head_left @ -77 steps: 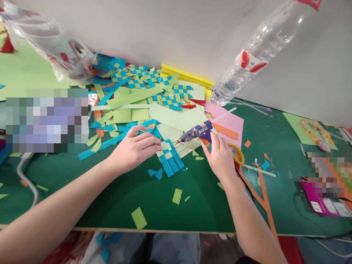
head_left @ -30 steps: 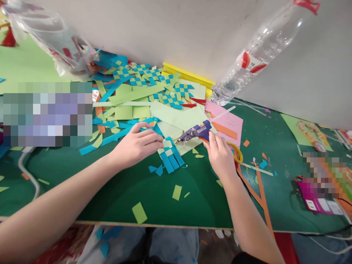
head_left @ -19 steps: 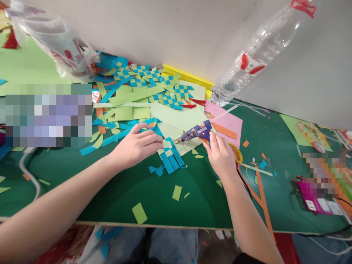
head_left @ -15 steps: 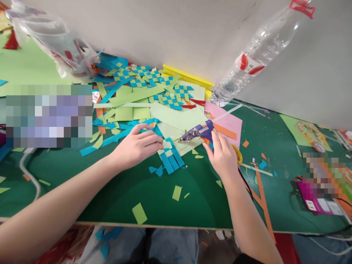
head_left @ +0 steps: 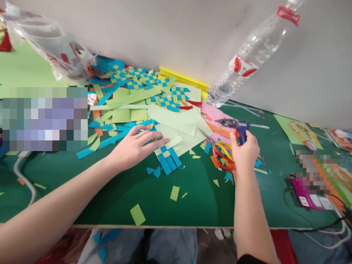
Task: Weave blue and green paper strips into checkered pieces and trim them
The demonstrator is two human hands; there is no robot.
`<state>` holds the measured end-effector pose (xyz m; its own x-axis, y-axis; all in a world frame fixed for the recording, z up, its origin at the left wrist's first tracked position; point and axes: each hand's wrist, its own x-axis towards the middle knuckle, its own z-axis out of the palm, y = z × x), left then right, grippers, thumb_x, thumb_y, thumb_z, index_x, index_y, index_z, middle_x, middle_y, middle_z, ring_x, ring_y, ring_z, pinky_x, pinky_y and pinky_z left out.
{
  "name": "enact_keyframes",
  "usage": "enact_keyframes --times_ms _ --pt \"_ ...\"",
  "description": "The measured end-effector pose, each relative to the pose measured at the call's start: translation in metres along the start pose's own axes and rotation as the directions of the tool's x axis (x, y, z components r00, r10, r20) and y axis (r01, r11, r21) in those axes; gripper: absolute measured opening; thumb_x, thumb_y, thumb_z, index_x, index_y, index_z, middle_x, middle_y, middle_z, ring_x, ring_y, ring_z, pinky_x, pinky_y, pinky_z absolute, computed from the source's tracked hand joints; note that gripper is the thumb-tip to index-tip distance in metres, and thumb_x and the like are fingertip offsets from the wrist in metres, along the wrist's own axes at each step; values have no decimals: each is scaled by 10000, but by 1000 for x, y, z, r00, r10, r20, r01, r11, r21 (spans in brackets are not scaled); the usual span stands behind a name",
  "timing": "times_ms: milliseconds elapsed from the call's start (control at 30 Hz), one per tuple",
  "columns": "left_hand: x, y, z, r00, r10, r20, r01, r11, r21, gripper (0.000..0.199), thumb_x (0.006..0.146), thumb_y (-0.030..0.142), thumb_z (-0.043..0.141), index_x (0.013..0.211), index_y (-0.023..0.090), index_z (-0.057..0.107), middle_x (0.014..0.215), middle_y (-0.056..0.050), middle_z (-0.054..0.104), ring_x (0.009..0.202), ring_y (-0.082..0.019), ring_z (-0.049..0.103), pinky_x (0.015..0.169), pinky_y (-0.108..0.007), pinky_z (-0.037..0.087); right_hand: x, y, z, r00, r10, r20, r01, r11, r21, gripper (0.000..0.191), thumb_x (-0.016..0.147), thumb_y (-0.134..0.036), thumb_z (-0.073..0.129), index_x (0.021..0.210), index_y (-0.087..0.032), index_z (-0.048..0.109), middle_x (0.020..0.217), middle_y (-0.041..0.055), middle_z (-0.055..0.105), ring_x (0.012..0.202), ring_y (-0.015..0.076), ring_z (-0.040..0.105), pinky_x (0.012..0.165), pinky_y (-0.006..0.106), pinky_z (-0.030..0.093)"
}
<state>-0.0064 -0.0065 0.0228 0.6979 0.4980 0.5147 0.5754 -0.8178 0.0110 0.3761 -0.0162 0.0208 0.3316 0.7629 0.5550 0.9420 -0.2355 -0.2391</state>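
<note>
In my right hand (head_left: pixel 245 151) is a purple hot glue gun (head_left: pixel 242 128), gripped by its handle. Its nozzle points left over the pink paper, and a clear glue stick juts from its back. My left hand (head_left: pixel 140 145) lies at the partly woven blue and light green paper (head_left: pixel 168 160), fingers stretched out. The index fingertip rests at a pale green strip (head_left: pixel 176 142) along the top of the weave; whether it presses the strip I cannot tell. Scissors (head_left: pixel 224 157) with red-orange and yellow handles lie just left of my right hand, blades toward the pale paper.
Finished blue-green woven pieces (head_left: pixel 167 102) and loose strips are heaped at the back, beside a yellow folded strip (head_left: pixel 184 79). A clear plastic bottle (head_left: pixel 247 55) leans near the wall. A bagged cup (head_left: pixel 52 47) stands back left. Paper scraps (head_left: pixel 138 215) dot the green table (head_left: pixel 198 205).
My right hand has carried the glue gun right, away from the weave, uncovering the scissors. The pale strip at the weave's top now shows. My left hand has stayed nearly in place.
</note>
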Motion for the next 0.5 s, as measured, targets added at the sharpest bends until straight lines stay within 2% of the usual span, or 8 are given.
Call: enact_keyframes --times_ms 100,233,500 --pt "0 -1 1 1000 5 -10 -5 1000 5 447 923 88 451 1345 236 461 1143 -76 672 1002 -175 645 997 -397 392 8 16 5 994 103 28 -103 994 -26 595 841 -523 524 1178 -36 589 1073 239 658 1010 352 621 895 469 471" --pt "0 -1 1 1000 14 -19 -14 1000 -8 402 918 107 477 1303 221 499 1130 -69 684 984 -176 655 992 -390 389 22 29 14 988 133 81 -130 990 -50 613 836 -554 491 1162 -43 582 1074 238 649 994 346 610 902 472 449" --pt "1 -2 1 1000 14 -19 -14 1000 7 277 915 140 504 1166 208 599 1065 -56 704 921 -181 661 955 -388 398 50 31 41 947 230 224 -196 967 -162 542 832 -495 515 1060 -9 591 1004 296 635 944 374 620 832 498 470"
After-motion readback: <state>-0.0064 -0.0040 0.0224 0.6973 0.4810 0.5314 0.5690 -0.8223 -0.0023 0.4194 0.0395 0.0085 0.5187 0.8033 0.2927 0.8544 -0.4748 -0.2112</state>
